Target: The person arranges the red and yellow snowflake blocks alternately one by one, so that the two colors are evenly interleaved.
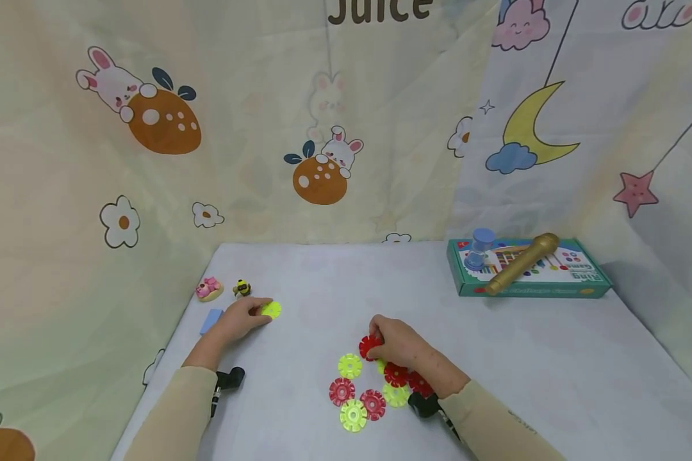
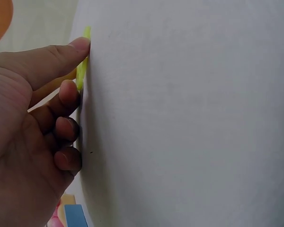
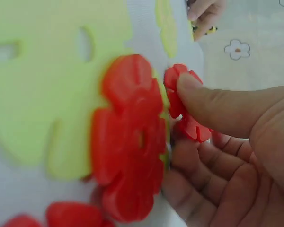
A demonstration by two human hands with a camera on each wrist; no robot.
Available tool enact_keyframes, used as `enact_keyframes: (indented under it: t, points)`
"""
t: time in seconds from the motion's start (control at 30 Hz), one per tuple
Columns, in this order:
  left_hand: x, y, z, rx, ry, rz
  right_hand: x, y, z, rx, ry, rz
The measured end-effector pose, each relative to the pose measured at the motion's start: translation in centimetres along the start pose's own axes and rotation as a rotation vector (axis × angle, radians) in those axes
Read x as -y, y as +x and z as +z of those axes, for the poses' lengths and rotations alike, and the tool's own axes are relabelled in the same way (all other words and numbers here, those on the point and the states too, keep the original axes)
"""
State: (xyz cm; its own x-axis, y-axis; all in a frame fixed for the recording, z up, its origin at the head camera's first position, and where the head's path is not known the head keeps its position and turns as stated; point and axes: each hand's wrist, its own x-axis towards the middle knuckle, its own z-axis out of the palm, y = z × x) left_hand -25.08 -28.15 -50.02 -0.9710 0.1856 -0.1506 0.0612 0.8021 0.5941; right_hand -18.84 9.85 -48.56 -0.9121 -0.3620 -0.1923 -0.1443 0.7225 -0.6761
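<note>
On the left side of the white table my left hand [image 1: 236,323] pinches a yellow notched disc [image 1: 273,310] between thumb and fingers. In the left wrist view the disc [image 2: 83,71] is seen edge-on, close over the tabletop. Toward the middle, my right hand [image 1: 403,349] pinches a red notched disc [image 1: 367,347] at the upper end of a cluster of discs. That cluster has several red and yellow discs, among them a yellow disc [image 1: 350,366] and a red disc [image 1: 373,404]. The right wrist and fingers partly cover others. Another red disc [image 3: 130,137] fills the right wrist view's middle.
Near the left hand are a pink toy figure [image 1: 209,289], a toy bee [image 1: 241,287] and a blue block [image 1: 210,321]. A green box [image 1: 594,285] at the back right carries a blue spool-shaped piece [image 1: 482,241] and a gold rod with a rounded end [image 1: 521,264].
</note>
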Motion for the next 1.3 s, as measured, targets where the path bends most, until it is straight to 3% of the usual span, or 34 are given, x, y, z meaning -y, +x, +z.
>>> enact_keyframes:
  t: [0.27, 0.47, 0.73, 0.93, 1.1, 1.3]
  points:
    - [0.1, 0.0, 0.1, -0.002, -0.009, -0.011, 1.0, 1.0, -0.7, -0.015, 0.34, 0.01]
    - [0.2, 0.1, -0.1, 0.006, -0.018, -0.001, 2.6, 2.6, -1.2, -0.031, 0.428, -0.018]
    - [0.5, 0.3, -0.1, 0.011, -0.026, -0.015, 5.7, 6.1, 0.0, -0.05, 0.392, -0.032]
    - [0.6, 0.2, -0.1, -0.009, -0.049, -0.039, 8.4, 10.0, 2.4, -0.081, 0.363, -0.022]
    - [0.7, 0.0, 0.2, -0.003, -0.07, -0.065, 9.3, 12.3, 5.2, -0.04, 0.254, -0.03]
    - [0.5, 0.1, 0.2, -0.009, -0.069, -0.086, 9.6, 13.3, 7.0, -0.041, 0.115, -0.017]
